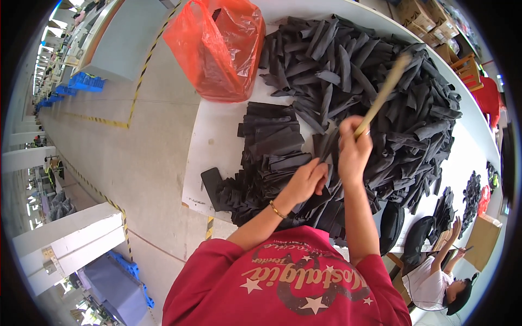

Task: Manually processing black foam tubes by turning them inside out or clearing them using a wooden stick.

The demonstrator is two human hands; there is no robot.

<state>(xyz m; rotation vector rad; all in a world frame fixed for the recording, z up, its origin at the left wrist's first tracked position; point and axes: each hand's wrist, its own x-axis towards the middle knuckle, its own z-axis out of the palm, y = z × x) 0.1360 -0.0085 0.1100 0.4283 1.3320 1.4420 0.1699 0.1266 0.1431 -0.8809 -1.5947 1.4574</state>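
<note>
My right hand [354, 152] is closed round a pale wooden stick [383, 95]. The stick slants up to the right over a large heap of black fabric strips [348, 60], its far end smeared by motion. My left hand [304, 185], a bracelet at its wrist, pinches a black fabric piece [325, 145] just left of my right hand. Whether the stick touches that piece is hard to make out. Left of my hands lie flatter black pieces [272, 133] in overlapping rows on the white table [217, 130].
A red plastic bag [217, 54] stands at the table's far left. A black phone [211, 179] lies near the left edge. At right, a person in a white top [427, 282] works by more black pieces [444, 212]. A cardboard box [484, 242] stands beyond.
</note>
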